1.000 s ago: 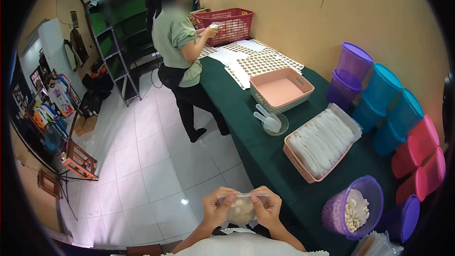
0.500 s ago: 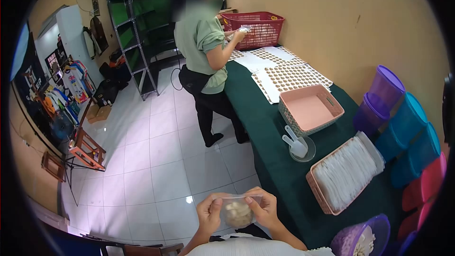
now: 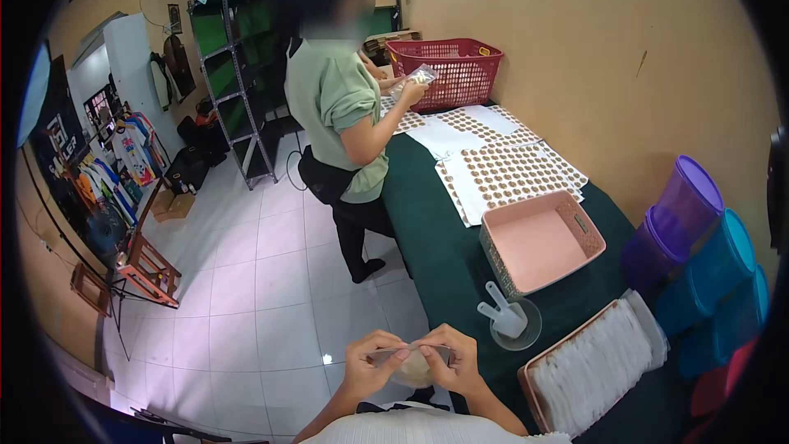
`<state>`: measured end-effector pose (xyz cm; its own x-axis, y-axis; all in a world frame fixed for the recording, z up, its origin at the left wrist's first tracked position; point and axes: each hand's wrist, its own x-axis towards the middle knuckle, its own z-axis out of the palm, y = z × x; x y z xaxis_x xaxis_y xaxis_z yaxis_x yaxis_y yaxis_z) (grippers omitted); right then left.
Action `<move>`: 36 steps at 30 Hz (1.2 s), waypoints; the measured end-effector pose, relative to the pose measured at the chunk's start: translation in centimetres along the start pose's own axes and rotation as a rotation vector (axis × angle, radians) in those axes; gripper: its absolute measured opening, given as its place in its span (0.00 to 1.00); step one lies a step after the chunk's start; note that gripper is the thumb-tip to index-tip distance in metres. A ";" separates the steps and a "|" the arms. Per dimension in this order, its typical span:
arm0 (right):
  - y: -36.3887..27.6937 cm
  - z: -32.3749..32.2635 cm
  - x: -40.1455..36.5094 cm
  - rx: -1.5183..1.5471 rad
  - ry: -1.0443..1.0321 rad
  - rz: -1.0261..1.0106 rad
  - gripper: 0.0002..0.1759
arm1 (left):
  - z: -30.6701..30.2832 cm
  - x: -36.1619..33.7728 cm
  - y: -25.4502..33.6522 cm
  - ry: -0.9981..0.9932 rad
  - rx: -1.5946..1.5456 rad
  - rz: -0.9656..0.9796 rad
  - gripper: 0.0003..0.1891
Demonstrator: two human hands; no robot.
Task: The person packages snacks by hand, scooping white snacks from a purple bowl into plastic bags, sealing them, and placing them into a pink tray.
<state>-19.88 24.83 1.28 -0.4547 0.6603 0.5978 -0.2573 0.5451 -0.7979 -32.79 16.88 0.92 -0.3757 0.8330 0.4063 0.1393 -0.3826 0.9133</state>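
Left hand (image 3: 371,362) pinches the top edge of a small clear bag (image 3: 413,372) between thumb and fingertips. The bag is held close to the body, just off the near end of the bench (image 3: 436,230) and over the white floor. It is already filled: pale pieces bulge in its lower half. Right hand (image 3: 457,362) pinches the same edge from the other side, thumbs almost meeting. I judge the filling done and the closing of the mouth under way, though it cannot be told whether the strip is shut along its whole length.

Further right on the bench sits a shallow bowl with white scoops (image 3: 509,321). Behind it an empty pink basket (image 3: 575,222) holds no finished bag. A second pink basket (image 3: 534,382) is packed with flat empty bags (image 3: 596,362), so a good deal seems left to do. Stacked purple and blue tubs (image 3: 686,214) line the wall.
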 end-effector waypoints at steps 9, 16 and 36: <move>2.6 -4.1 0.6 0.066 0.119 0.048 0.08 | 4.1 4.1 -2.4 -0.211 0.035 -0.017 0.04; 3.3 -6.8 0.5 -0.133 0.209 0.112 0.07 | 6.7 6.4 -3.1 -0.338 0.000 -0.010 0.05; 0.8 -8.4 -0.5 -0.042 0.676 -0.028 0.05 | 7.7 9.1 -1.4 -0.401 0.075 0.191 0.06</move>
<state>-12.70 29.25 0.98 0.1888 0.8158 0.5466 -0.2213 0.5777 -0.7857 -29.35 28.10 3.59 0.0457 0.8449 0.5330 0.2433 -0.5269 0.8143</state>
